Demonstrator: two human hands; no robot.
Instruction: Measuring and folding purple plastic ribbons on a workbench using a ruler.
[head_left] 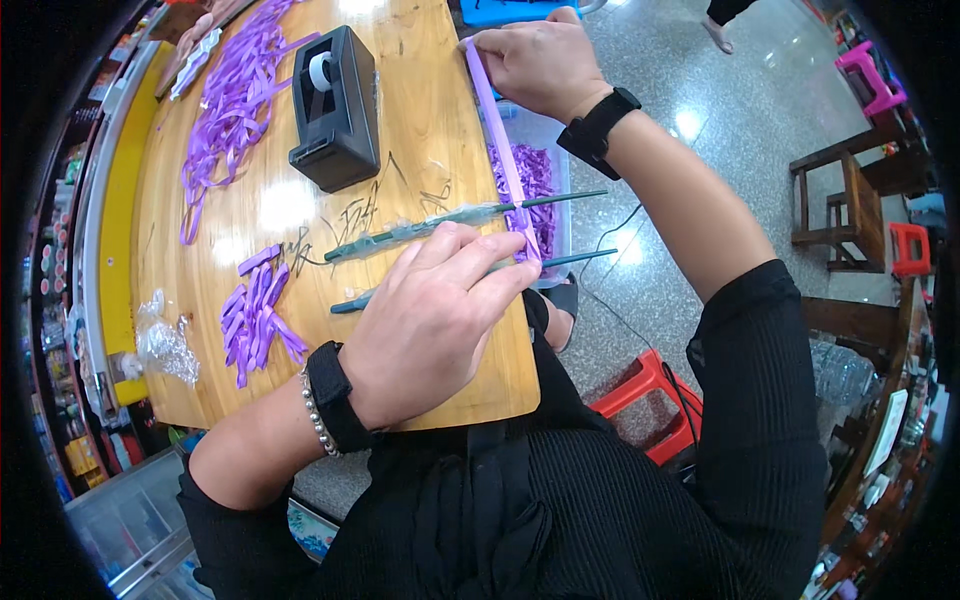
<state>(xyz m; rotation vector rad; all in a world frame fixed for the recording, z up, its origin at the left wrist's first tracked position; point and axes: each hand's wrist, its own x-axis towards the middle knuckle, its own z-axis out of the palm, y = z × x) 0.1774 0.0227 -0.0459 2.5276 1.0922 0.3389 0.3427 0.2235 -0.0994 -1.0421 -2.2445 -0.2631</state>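
Note:
A light purple ribbon [493, 110] is stretched taut along the table's right edge. Its far end is pinched in the closed fingers of my right hand [548, 62], beyond the edge. My left hand [432, 325] is closed at the ribbon's near end, fingertips pressed on it where it meets the thin green sticks. One green stick [400, 237], partly wrapped in clear film, lies across the table and sticks out past its edge under the ribbon. A second green stick [590, 257] runs beneath my left hand, its middle hidden.
A black tape dispenser [345, 150] stands on the wooden table [420, 120]. To its left lies a tangle of purple ribbons [228, 115]; nearer are short purple ribbon pieces [255, 318] and crumpled clear plastic [166, 340]. A bin of purple scraps [540, 172] and a red stool [640, 395] stand at right.

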